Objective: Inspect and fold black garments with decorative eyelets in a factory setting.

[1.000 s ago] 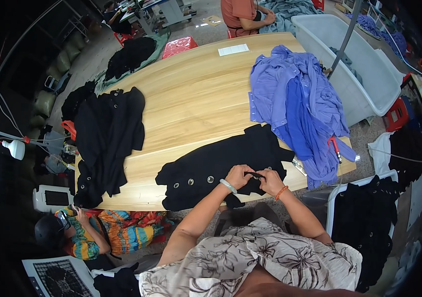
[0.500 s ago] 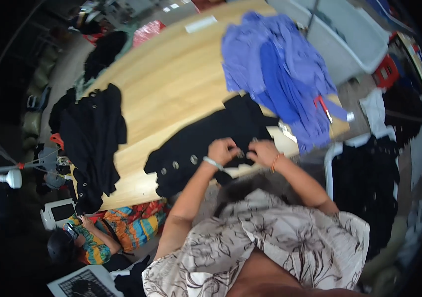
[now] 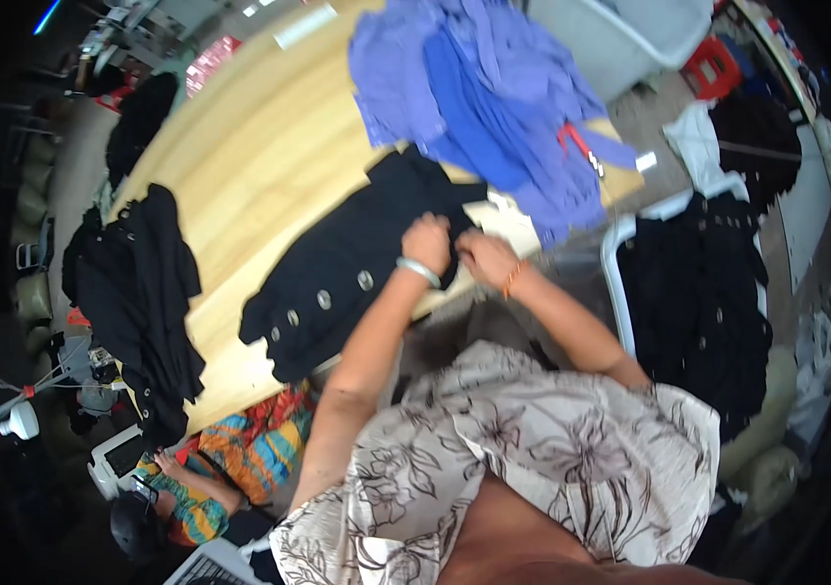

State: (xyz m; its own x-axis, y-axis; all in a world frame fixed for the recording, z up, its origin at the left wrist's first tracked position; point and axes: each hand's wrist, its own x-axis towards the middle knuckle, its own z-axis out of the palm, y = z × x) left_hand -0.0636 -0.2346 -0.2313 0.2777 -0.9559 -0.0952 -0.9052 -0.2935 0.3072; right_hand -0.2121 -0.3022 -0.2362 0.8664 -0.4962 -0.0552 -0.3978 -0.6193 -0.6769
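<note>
Wood-grain tabletop (image 3: 240, 175) fills most of my view, and compared with a second ago it has swung and tilted: the head has dipped forward and rolled, so the far end of the room has slid out of the top edge and the person's floral top now takes up the bottom. The garments themselves have not shifted relative to one another.

What I watch is the black buttoned garment (image 3: 357, 273), lying flat across the near edge of the tabletop with its row of pale buttons running toward the lower left. Both hands were already on its right end a second ago and remain there. The left hand (image 3: 427, 244), with a silver bangle (image 3: 419, 270) at the wrist, is curled with fingers pressed together on the black cloth. The right hand (image 3: 486, 259) sits just beside it, fingers bunched and pinching at the garment's edge (whether it grips cloth or something small between the fingertips, I cannot tell).

I read that as close, fiddly work on one spot of the garment continuing, with the head brought nearer to see it.

A heap of blue clothes (image 3: 493, 97) lies beyond the hands, nearly touching the black garment, and a second black garment (image 3: 137, 292) drapes over the tabletop's left edge. Another person in bright patterned clothes (image 3: 230, 458) sits low at the left.
</note>
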